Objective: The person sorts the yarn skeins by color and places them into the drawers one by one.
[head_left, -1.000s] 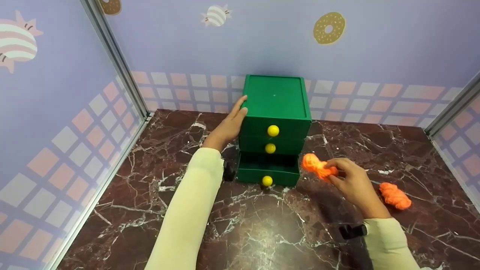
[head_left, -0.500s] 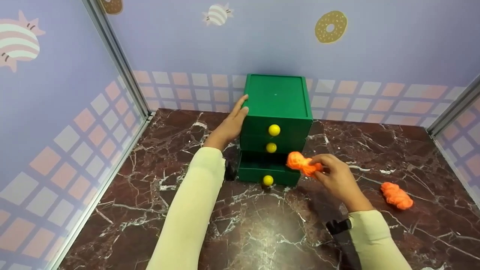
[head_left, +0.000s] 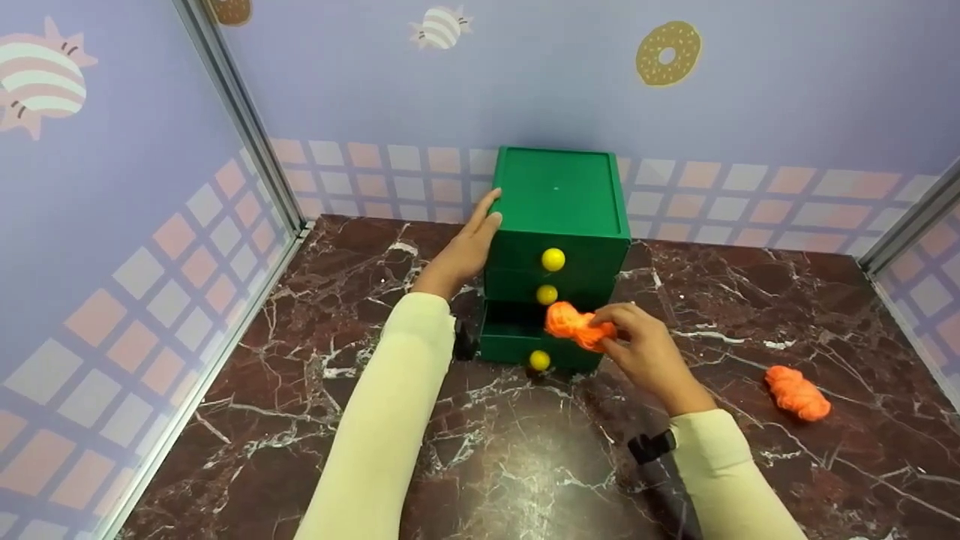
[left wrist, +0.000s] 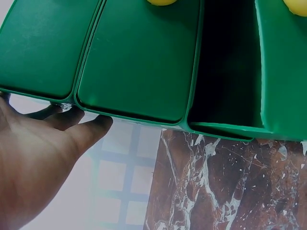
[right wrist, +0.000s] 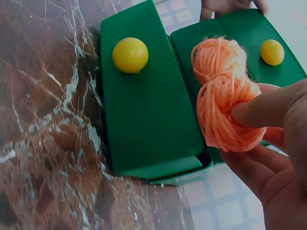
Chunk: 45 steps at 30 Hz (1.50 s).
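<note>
A green three-drawer chest (head_left: 559, 191) with round yellow knobs stands against the back wall. Its bottom drawer (head_left: 506, 349) is pulled out, and the part of its inside that shows in the left wrist view is dark. My left hand (head_left: 463, 251) rests flat along the chest's left side, fingers extended. Between the thumb and fingers of my right hand (head_left: 641, 352) is a bundle of orange yarn (right wrist: 230, 115), pinched at one end. In the head view the yarn overlaps the right part of the bottom drawer, just below the middle knob (head_left: 547, 295).
A second orange yarn bundle (head_left: 798, 394) lies on the dark red marbled tabletop (head_left: 517, 465) to the right. Patterned panels (head_left: 405, 90) enclose the back and sides, with a metal corner post (head_left: 240, 112) at left.
My right hand has carried the yarn bundle leftward, from beside the chest to over the pulled-out bottom drawer. My left hand stays on the chest's side.
</note>
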Each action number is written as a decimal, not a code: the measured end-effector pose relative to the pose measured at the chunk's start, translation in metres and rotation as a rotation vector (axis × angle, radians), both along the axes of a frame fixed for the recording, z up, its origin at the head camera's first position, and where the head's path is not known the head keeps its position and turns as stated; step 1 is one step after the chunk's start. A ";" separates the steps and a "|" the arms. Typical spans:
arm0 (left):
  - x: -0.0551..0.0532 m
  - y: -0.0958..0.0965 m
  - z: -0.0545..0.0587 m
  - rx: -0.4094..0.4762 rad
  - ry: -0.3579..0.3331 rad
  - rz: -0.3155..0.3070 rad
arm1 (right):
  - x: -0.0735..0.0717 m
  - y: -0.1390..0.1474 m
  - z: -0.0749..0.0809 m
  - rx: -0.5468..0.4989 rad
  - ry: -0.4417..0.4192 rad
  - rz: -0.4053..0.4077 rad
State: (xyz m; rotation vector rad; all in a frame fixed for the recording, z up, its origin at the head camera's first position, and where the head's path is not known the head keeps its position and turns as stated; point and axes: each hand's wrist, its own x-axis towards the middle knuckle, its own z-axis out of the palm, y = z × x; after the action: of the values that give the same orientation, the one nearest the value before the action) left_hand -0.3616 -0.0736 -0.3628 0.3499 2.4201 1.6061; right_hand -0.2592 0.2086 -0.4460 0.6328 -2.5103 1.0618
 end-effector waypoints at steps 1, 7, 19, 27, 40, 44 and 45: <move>0.000 0.000 0.000 0.001 0.003 0.000 | -0.001 -0.001 0.000 -0.003 -0.001 0.002; -0.001 0.002 0.002 -0.008 0.007 0.006 | -0.004 -0.010 -0.001 -0.018 -0.009 0.031; 0.002 0.003 0.005 0.029 -0.006 -0.006 | -0.012 -0.031 0.000 -0.027 -0.061 0.033; -0.002 0.002 -0.001 0.026 0.012 -0.003 | -0.014 -0.043 -0.002 -0.027 -0.055 0.037; -0.002 0.002 -0.003 0.031 -0.001 0.014 | -0.018 -0.062 -0.010 -0.047 0.070 -0.053; -0.002 0.001 -0.003 0.028 -0.005 0.014 | -0.018 -0.067 -0.013 -0.051 0.059 -0.083; -0.001 0.001 -0.003 0.026 -0.005 0.012 | -0.018 -0.068 -0.014 -0.044 0.054 -0.087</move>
State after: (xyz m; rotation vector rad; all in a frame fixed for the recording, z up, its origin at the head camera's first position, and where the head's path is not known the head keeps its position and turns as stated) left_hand -0.3629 -0.0724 -0.3662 0.3359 2.4038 1.6435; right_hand -0.2768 0.1403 -0.4598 0.5285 -2.4383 1.0511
